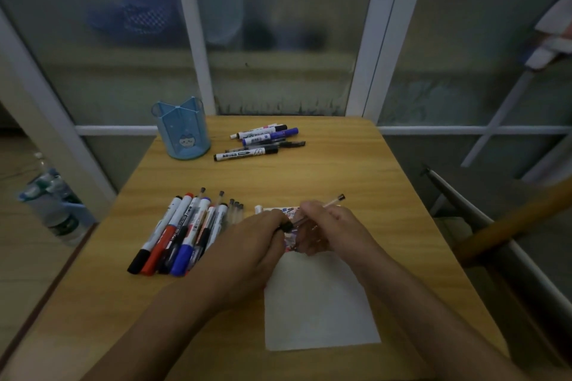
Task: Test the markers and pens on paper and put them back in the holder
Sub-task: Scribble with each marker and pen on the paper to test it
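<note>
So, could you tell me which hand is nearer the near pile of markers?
Left. The left hand lies just beside the near pile of markers; the right hand is farther right, over the paper.

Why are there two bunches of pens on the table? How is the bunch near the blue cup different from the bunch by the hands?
The far bunch beside the blue holder is smaller, with only a few pens; the near bunch has many more. The far pens lie crosswise; the near ones point away from the person, fanned out. The near bunch shows red caps; the far bunch shows none. Both lie on the table, outside the holder.
</note>
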The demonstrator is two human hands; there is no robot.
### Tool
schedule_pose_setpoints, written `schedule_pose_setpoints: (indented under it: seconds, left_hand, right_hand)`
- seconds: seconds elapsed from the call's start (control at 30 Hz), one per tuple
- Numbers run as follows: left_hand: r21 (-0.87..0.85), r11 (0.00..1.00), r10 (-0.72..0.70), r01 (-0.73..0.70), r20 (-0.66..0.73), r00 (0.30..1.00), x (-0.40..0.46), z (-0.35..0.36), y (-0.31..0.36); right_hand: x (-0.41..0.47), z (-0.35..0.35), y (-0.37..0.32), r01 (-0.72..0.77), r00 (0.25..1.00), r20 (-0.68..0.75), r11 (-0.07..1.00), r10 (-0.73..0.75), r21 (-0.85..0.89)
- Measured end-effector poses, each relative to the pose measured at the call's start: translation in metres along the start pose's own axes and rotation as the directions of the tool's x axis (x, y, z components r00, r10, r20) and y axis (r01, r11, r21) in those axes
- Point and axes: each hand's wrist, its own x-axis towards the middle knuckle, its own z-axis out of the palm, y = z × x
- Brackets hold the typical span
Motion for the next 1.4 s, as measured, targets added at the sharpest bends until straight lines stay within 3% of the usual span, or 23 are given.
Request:
schedule_pose_setpoints:
  seconds: [0.23,0.47,0.7,0.93,1.07,1.4]
  left_hand:
    - [0.066,0.998,0.012,-0.013,0.029,0.999,0.008,0.000,-0.008]
    - [0.028,0.998,0.065,-0.063,-0.067,0.996,0.013,-0.001,-0.015]
    - [-0.022,0.998,0.059,-0.061,-0.091,0.994,0.011,-0.002,-0.018]
    - [0.235,0.967,-0.095,0.094,-0.007,0.995,0.006,-0.002,-0.018]
    - [0.389,0.916,-0.122,0.099,0.035,0.992,0.006,0.002,-0.026]
    - [0.513,0.852,-0.198,0.106,0.128,0.972,0.005,0.010,-0.023]
  right_hand:
    - [-0.001,-0.001,-0.003,0.090,0.996,-0.011,0.996,-0.090,-0.031]
    - [-0.003,0.001,-0.001,0.105,0.994,-0.025,0.994,-0.105,0.040]
    - [-0.006,-0.003,-0.002,0.231,0.973,-0.009,0.972,-0.232,-0.044]
    - [-0.004,-0.014,0.002,0.234,0.963,-0.115,0.968,-0.244,-0.091]
    - [-0.004,-0.019,0.004,0.213,0.970,-0.092,0.972,-0.223,-0.101]
    - [-0.003,-0.016,0.027,0.207,0.966,-0.128,0.967,-0.226,-0.147]
